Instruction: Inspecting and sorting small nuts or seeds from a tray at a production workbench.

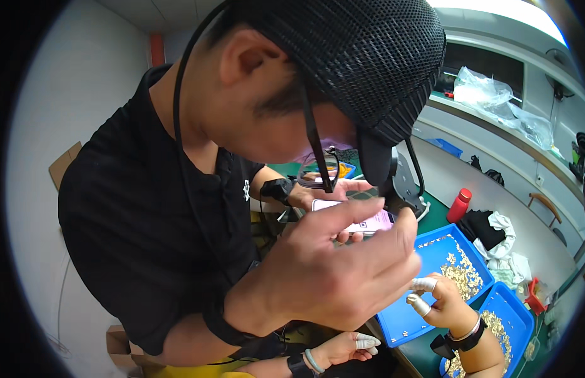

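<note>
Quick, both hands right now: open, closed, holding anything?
Left hand: open, fingers stretched out, nothing seen in it.
Right hand: open above the blue tray, capped fingers apart, no grip on anything.

Low in the frame, at centre: left grip, bare but for a pale rubber finger cot rolled over a fingertip. At its wrist, a thin teal bracelet, and just behind that a black watch strap with a square dark case.

Lower right: right grip, with two silvery-white finger cots, ribbed at their rolled edges. Around that wrist, a slim silver-coloured bangle beside a broad black strap with a dark clasp hanging toward the left.

No sleeves down to either wrist. At the bottom edge, a strip of yellow cloth, possibly part of the clothing, too cropped to tell.
</note>
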`<state>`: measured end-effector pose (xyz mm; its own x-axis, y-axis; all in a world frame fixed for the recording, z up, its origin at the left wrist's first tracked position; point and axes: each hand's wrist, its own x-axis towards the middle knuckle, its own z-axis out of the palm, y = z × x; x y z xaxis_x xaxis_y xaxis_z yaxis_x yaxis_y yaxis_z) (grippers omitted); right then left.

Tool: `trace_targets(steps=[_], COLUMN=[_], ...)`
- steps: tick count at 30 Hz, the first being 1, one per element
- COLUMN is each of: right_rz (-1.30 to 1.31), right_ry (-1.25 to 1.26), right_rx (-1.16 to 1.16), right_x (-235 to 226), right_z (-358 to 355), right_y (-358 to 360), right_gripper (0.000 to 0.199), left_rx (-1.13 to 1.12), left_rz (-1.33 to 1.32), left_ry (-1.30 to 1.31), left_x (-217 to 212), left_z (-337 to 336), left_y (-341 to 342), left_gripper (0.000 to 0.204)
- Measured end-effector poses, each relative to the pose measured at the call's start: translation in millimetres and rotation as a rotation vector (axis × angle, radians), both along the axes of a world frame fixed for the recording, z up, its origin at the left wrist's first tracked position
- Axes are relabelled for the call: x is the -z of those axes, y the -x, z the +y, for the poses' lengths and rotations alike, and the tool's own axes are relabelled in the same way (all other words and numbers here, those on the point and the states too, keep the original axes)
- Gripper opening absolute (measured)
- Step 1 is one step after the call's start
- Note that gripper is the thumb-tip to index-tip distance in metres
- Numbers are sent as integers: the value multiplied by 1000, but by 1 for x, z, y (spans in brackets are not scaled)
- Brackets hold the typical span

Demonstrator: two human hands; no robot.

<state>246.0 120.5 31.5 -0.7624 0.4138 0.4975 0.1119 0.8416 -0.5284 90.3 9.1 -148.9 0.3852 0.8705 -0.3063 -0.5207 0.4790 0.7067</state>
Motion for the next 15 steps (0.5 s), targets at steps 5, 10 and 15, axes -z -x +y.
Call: trace_targets(steps=[5, 10, 15], right_rz=[-10, -21, 24], right_ry=[-18, -74, -79], right_rx=[-25, -44, -60], right_x=[-1, 3, 7], right_z=[3, 3, 2], right_y=[1, -3, -5], right_gripper=[21, 24, 24], left_rx=[14, 7, -7], left_rz=[-34, -60, -85], left_ry=[-20, 44, 25], left_x=[2, -5, 2], left_z=[2, 0, -2], left_y=[0, -1, -4], left_gripper=[24, 21, 23])
